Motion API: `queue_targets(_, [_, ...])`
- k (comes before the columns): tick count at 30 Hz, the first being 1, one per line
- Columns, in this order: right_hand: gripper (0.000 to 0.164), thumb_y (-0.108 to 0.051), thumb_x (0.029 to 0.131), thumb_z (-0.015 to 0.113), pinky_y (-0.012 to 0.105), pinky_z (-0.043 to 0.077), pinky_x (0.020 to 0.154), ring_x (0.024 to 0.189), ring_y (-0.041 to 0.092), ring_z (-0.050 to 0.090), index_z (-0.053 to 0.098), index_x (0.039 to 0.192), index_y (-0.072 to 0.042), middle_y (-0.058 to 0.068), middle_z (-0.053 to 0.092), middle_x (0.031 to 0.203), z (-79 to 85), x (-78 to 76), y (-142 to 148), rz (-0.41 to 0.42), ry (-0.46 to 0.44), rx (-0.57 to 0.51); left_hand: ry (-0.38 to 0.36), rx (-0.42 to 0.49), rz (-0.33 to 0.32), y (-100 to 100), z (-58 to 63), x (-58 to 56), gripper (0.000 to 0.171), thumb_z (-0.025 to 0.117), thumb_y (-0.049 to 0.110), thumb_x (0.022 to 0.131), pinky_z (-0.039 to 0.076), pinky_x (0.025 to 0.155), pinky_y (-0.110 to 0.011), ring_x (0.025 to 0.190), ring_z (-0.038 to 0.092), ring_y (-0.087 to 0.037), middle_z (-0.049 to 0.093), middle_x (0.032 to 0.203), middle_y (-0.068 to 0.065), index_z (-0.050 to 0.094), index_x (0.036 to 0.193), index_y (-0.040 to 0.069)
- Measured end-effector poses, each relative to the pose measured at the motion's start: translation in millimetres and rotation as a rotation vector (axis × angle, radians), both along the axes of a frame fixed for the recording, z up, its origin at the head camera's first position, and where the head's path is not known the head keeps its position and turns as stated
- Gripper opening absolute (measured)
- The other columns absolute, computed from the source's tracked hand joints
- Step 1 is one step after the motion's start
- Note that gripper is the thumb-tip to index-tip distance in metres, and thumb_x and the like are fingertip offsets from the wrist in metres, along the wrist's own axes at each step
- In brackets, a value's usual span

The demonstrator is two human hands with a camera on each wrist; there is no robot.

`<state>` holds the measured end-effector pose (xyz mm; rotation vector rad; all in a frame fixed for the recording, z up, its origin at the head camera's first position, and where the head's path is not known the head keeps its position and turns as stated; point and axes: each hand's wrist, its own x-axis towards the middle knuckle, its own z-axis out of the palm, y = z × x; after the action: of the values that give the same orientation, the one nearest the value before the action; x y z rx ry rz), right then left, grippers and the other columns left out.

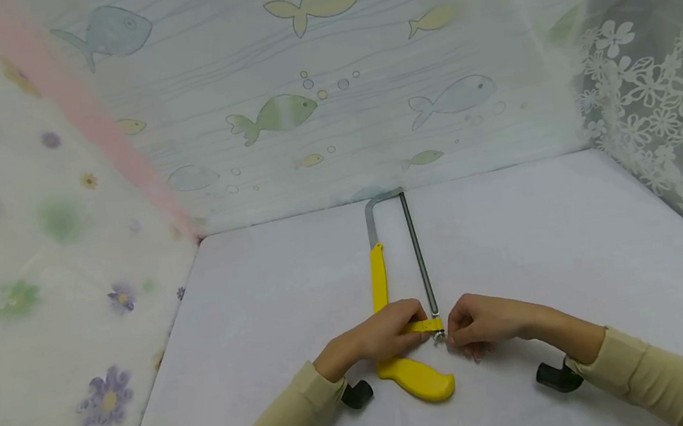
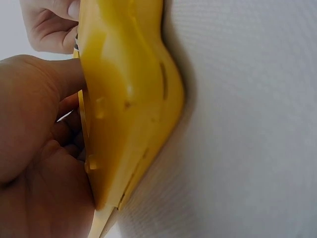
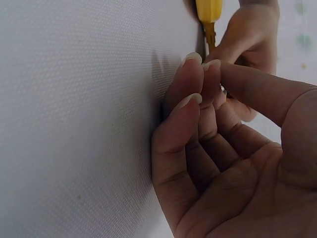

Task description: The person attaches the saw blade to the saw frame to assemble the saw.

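A hacksaw (image 1: pixel 378 276) with a yellow handle (image 1: pixel 423 382), a grey frame end and a dark blade (image 1: pixel 418 253) lies on the white tabletop, its blade side to the right. My left hand (image 1: pixel 388 331) grips the saw's yellow front arm just above the handle. In the left wrist view the yellow handle (image 2: pixel 124 99) fills the middle, with the left thumb against it. At the blade's near end sits a small metal wing nut (image 1: pixel 438 337). The curled thumb and fingers of my right hand (image 1: pixel 485 319) pinch at it; in the right wrist view those fingers mostly hide it.
The white tabletop (image 1: pixel 285 277) reaches back to a curtain with fish drawings (image 1: pixel 322 52). A flowered curtain (image 1: pixel 57 290) hangs at the left, a lace one (image 1: pixel 672 94) at the right. A black wrist camera (image 1: pixel 357 395) shows below the left wrist, another (image 1: pixel 558 377) below the right.
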<state>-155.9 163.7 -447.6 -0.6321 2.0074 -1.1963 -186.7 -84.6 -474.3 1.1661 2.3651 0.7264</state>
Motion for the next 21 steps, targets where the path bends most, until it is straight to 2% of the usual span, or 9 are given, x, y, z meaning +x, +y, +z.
queue_targets(3, [0.016,-0.014,0.097,0.068,0.023,0.039,0.051,0.056,0.014,0.051,0.072,0.087,-0.002,0.006,0.062,0.066,0.1,0.2,-1.1,0.004,-0.004,-0.001,-0.01,0.002,0.003,-0.2,-0.5,0.4,0.012,0.062,0.023,0.104,0.045,0.081,-0.018,0.089,0.051,-0.006,0.058,0.101,0.009,0.058,0.112,0.015])
queue_targets(11, [0.036,-0.025,0.099,0.067,0.024,0.04,0.049,0.053,0.015,0.053,0.071,0.076,0.002,0.008,0.064,0.064,2.7,1.0,-7.9,0.008,0.0,0.013,-0.012,0.005,-0.006,-1.0,-0.9,0.1,0.011,0.062,0.022,0.104,0.045,0.08,-0.018,0.088,0.052,-0.006,0.058,0.101,0.009,0.057,0.111,0.015])
queue_targets(21, [0.038,-0.025,0.101,0.065,0.025,0.04,0.049,0.052,0.015,0.053,0.072,0.075,0.002,0.012,0.066,0.065,2.6,1.4,-10.3,-0.006,-0.005,0.011,-0.016,0.003,-0.006,-1.1,-1.0,-0.4,0.011,0.062,0.023,0.104,0.045,0.081,-0.018,0.088,0.051,-0.006,0.058,0.1,0.009,0.057,0.111,0.015])
